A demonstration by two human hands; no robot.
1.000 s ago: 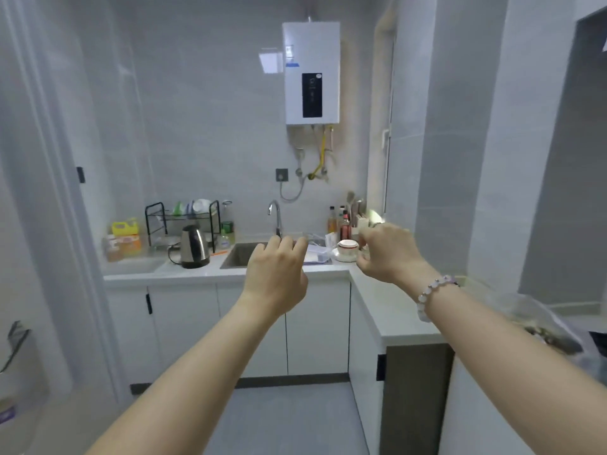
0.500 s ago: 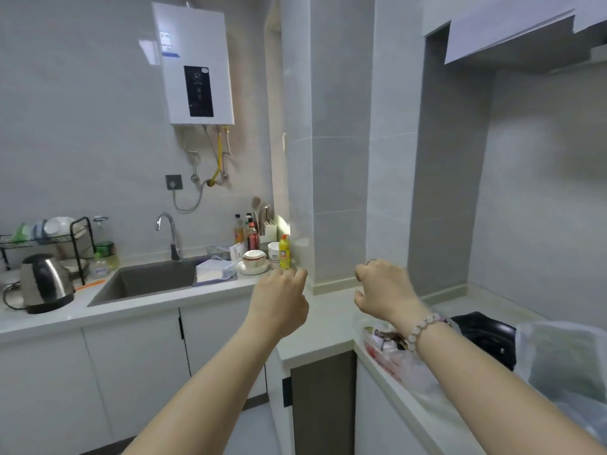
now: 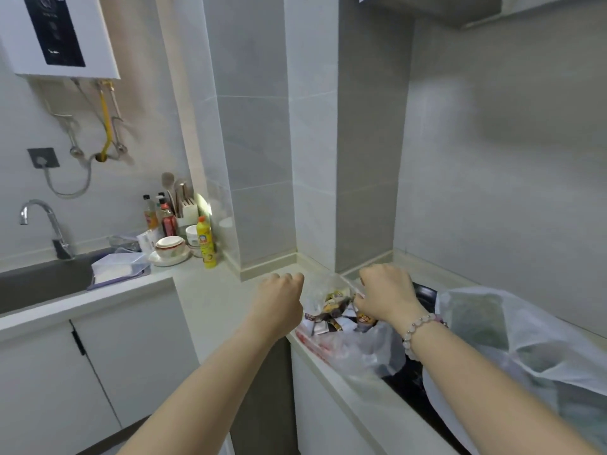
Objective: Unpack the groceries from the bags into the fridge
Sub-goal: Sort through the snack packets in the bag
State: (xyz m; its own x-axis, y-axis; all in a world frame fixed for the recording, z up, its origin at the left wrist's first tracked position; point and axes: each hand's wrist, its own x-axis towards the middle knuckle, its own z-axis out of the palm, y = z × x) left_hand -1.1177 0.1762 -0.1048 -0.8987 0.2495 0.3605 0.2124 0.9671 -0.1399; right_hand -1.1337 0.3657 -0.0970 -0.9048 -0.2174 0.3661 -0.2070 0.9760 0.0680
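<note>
A pale L-shaped worktop (image 3: 210,297) runs along the left wall and turns toward the camera on the right. A sink (image 3: 42,284) with a tap (image 3: 49,224) is set into its left run, and a clear lidded box (image 3: 118,269) lies at the sink's edge. In the corner stand sauce bottles (image 3: 167,218), a knife block (image 3: 187,208), a bowl (image 3: 170,247) on a saucer and a yellow bottle (image 3: 205,243). On the near run a clear bag (image 3: 348,346) of packets (image 3: 331,310) lies against a black hob (image 3: 427,293). Beside it sits a white bag (image 3: 525,339), holding what may be greens.
</note>
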